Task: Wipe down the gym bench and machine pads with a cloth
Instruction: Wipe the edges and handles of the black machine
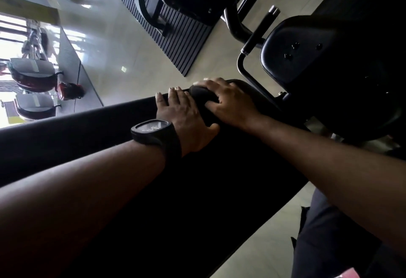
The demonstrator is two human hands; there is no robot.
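- Pale gym floor (136,58) lies beyond the black bench pad (87,128).
- At the pad's far end, the right hand (232,99) curls its grip over what looks like a dark cloth (203,94).
- Beside the cloth, the left hand (182,113) lies flat, holding nothing.
- The cloth is probably soft and light: bunch it under the palm.

The bench's (87,141) far end is crowded: left hand (180,115) flat, right hand (230,102) gripping a dark cloth (202,93). Just beyond, a machine pad (329,69) and metal frame (240,66) block passage; floor (136,53) beside lies open.
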